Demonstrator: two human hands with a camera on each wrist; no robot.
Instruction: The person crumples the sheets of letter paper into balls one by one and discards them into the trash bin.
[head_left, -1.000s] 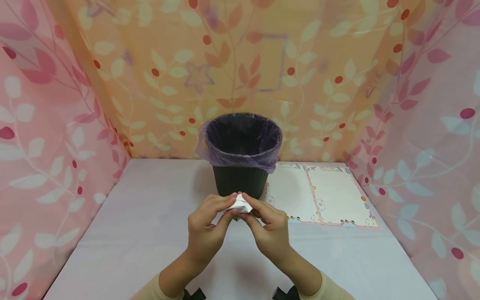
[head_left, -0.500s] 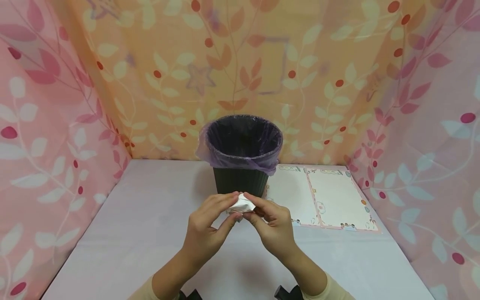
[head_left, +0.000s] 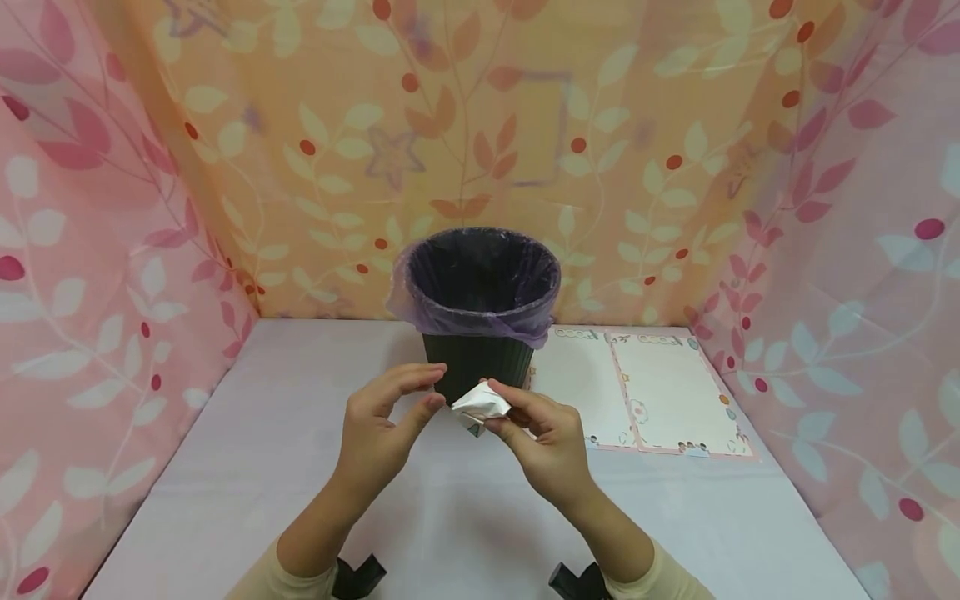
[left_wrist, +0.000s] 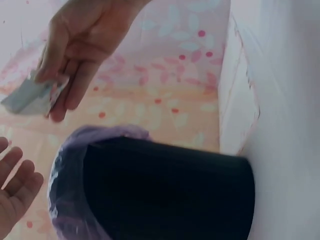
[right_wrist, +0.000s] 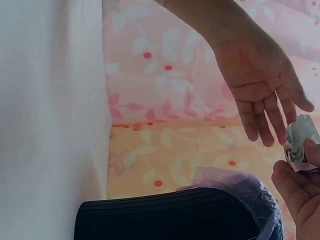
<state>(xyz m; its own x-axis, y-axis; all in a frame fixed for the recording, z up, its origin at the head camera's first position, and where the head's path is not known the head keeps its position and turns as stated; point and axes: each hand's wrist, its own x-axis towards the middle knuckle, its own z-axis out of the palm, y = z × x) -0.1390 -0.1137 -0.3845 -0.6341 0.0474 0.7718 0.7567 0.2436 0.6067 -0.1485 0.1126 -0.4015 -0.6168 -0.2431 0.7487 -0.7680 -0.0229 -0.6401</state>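
Between the thumb and fingers of my right hand (head_left: 551,442) is a crumpled piece of white paper (head_left: 480,403), pinched at its right side. A bit of coloured print shows at its lower tip. My left hand (head_left: 381,429) is apart from the paper, a little to its left, with nothing in its grasp. In the left wrist view the fingers of that hand are loosely extended. Beyond both hands stands a dark trash can (head_left: 480,358), upright on the table. A purple plastic bag (head_left: 487,323) lines it and folds over its rim.
Two white sheets with decorated borders (head_left: 652,392) lie side by side on the white table (head_left: 300,433), right of the can. Patterned cloth (head_left: 337,167) hangs at the back and both sides.
The left hand has let go of the crumpled paper and drawn away to the left. The right hand still pinches the paper in nearly the same place.
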